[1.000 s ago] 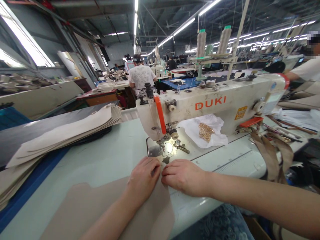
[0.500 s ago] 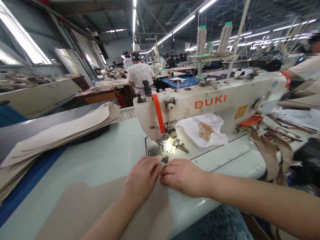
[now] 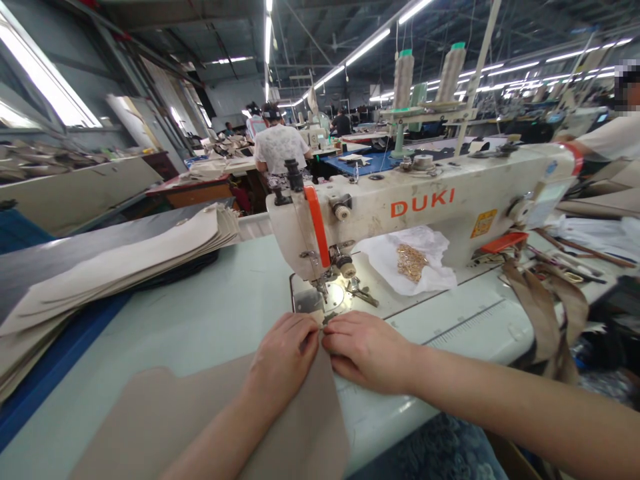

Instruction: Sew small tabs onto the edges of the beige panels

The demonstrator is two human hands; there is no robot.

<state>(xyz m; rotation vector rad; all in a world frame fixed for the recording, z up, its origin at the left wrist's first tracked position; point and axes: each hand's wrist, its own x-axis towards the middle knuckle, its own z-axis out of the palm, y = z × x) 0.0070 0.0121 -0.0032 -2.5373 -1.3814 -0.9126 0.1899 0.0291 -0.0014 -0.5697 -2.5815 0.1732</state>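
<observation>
The beige panel looks light, pliable, best held by its edge; the left hand pinches it, grip unclear for the right hand.

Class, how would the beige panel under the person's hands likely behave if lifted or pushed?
The beige panel looks thin, so it is probably light for its size. Being broad, it would likely sag if lifted by one edge. Lying largely flat on the glossy table, it would probably slide rather than tip or roll.
</observation>
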